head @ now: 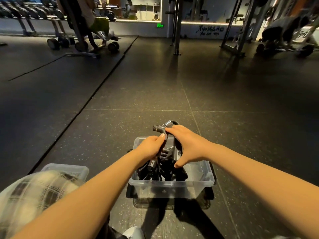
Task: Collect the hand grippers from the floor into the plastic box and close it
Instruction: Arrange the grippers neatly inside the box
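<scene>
A clear plastic box (pixel 172 184) stands on the dark floor in front of me, with several black hand grippers (pixel 160 171) piled inside. Both hands are over it. My left hand (pixel 150 146) grips the handle of a black hand gripper (pixel 164 126) whose metal spring end sticks up above the far rim. My right hand (pixel 186 144) holds the same gripper from the right, fingers over its top and thumb pointing down into the box.
The clear lid (pixel 69 169) lies on the floor at the left, partly behind my plaid-clad knee (pixel 34 192). Dumbbell racks (pixel 31 12), a bench and machine frames stand far back. A person bends over at the far right.
</scene>
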